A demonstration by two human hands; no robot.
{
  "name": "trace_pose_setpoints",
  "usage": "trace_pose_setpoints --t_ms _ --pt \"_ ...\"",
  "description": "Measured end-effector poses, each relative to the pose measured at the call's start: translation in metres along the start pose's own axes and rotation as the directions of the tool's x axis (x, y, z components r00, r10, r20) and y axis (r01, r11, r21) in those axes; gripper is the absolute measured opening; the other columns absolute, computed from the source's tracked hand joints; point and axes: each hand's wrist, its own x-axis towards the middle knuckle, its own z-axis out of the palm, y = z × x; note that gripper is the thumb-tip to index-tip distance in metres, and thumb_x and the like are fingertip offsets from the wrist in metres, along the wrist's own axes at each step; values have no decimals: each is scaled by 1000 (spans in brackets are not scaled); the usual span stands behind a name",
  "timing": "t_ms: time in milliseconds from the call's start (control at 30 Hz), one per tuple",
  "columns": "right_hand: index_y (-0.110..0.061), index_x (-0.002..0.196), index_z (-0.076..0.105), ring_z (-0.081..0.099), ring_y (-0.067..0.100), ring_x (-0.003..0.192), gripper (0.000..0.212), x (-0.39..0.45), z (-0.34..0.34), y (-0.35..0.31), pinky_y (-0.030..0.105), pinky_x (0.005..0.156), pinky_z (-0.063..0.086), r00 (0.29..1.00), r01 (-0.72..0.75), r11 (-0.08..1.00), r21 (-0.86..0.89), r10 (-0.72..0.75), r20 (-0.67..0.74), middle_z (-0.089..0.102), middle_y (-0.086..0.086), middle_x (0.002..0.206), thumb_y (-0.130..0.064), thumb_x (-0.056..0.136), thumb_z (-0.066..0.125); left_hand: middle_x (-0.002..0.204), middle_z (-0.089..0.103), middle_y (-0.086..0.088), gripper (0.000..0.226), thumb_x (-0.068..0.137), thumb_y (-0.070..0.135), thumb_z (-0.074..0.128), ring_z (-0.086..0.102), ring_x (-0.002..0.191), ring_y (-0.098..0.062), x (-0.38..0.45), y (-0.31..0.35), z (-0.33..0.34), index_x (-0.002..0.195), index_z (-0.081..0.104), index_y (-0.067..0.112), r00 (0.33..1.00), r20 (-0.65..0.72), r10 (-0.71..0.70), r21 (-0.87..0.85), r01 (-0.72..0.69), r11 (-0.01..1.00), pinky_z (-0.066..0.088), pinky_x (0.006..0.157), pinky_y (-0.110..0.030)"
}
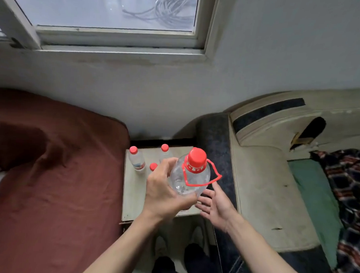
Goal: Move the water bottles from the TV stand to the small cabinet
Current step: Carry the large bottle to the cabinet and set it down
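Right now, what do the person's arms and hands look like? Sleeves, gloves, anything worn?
Both forearms are bare up to the frame edge, with no sleeves showing. The left hand and right hand wear no gloves, and no watch, rings or bands are visible on either.

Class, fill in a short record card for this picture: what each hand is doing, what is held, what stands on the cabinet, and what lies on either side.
left hand: grips the large clear plastic bottle with red cap and red carry handle
right hand: open, fingers beside the bottle's base
surface below: small pale cabinet top
already there: three small clear water bottles with red caps, upright, one mostly hidden
left side: dark red bedspread
right side: worn beige sofa
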Motion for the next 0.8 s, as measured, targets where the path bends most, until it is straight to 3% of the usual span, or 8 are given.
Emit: trace_pose_setpoints --t_ms 233,400,500,567,633,800 --pt "-17 133 56 52 30 127 68 21 -30 -11 47 112 33 998 56 998 -40 -57 -24 60 13 132 -66 96 26 106 66 7 80 47 25 95 67 97 -8 9 -30 29 117 57 16 998 27 -64 95 61 994 56 85 -35" --pt "-18 123 62 56 20 118 54 25 -44 -27 38 100 36 971 196 950 -245 -223 -89 65 3 120 -52 102 25 108 68 13 87 48 32 91 68 100 -5 7 -46 50 124 50 26 982 -24 -190 72 191 979 57 87 -34" --pt "-27 114 61 56 13 115 35 29 -48 -34 31 94 40 933 285 828 -482 -355 -58 63 -8 113 -45 102 34 113 67 9 86 49 37 89 67 102 -9 9 -63 60 126 55 20 986 -1 -166 144 165 976 56 91 -35" --pt "-32 115 57 55 11 115 21 36 -53 -34 29 94 43 924 286 711 -642 -382 -12 61 -12 117 -38 100 44 113 67 7 86 48 35 93 67 101 -11 9 -75 67 125 57 19 990 33 -134 193 125 973 53 93 -24" --pt "-32 124 53 51 9 118 27 43 -56 -33 32 99 46 920 286 605 -743 -390 36 56 -10 129 -36 98 51 113 67 4 86 49 41 91 65 102 -13 9 -86 74 124 58 15 992 55 -117 218 102 970 46 94 -13" --pt "-32 136 45 42 14 132 44 59 -63 -38 45 111 36 891 335 376 -864 -425 161 48 -8 142 -42 93 53 112 67 -1 85 54 56 81 66 101 -17 16 -112 95 122 59 9 990 27 -141 244 131 961 51 91 -26"
